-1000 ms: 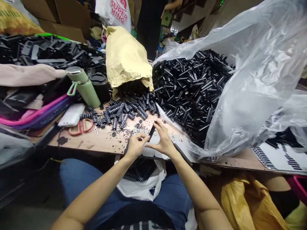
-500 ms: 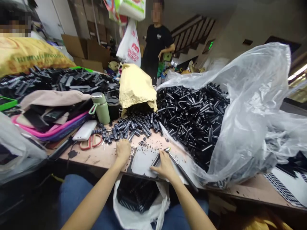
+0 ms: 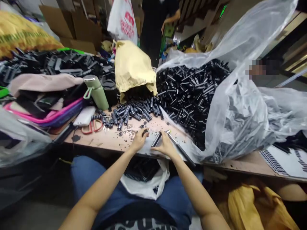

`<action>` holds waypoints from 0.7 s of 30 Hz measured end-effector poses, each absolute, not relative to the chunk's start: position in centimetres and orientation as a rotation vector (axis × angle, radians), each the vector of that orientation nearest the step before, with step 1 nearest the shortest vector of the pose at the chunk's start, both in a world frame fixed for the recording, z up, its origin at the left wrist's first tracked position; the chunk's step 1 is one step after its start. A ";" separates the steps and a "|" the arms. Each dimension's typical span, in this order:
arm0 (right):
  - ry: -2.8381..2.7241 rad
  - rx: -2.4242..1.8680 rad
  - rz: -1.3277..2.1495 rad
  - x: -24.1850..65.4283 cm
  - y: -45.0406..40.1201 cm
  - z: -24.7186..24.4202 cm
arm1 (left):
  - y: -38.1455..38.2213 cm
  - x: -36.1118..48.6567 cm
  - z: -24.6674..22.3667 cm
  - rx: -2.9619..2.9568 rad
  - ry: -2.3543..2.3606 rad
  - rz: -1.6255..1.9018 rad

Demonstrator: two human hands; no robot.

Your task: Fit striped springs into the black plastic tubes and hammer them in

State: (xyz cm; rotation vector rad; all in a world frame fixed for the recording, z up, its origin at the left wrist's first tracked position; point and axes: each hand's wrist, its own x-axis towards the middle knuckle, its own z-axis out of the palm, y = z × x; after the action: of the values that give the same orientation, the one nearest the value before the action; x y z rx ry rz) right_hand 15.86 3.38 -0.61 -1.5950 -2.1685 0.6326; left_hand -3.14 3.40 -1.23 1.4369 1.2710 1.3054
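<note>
Head view: I see right hand [image 3: 166, 145] clamped on slim, glossy black tube [image 3: 156, 140], between thumb and fingers. Left hand [image 3: 138, 140], apart, pinches small dark piece [image 3: 145, 131], shape unclear to me. Black-handled tool [image 3: 181, 149] lies just right, on pinkish wooden tabletop [image 3: 97, 141]. Checkered black-and-white cylinders [image 3: 124, 113] heaped by crumpled yellow bag [image 3: 134, 65].

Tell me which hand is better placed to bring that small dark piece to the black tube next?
The left, I'd judge: the left hand has the small dark piece at its fingertips, just left of the black tube, while the right hand is occupied holding that tube.
</note>
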 end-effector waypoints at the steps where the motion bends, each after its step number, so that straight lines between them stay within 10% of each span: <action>1: -2.143 -1.537 0.652 15.9 3.4 -0.6 | 3.5 -2.6 -1.6 1.283 1.213 1.328; 21: -2.210 -0.849 0.823 14.7 2.1 3.3 | 2.6 0.3 3.7 0.486 1.069 1.109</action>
State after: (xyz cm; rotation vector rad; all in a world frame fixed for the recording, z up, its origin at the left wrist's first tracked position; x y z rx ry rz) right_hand 14.67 2.14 3.28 -0.8492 -2.2097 0.8234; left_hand 0.26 2.64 3.74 0.4856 1.0695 1.1087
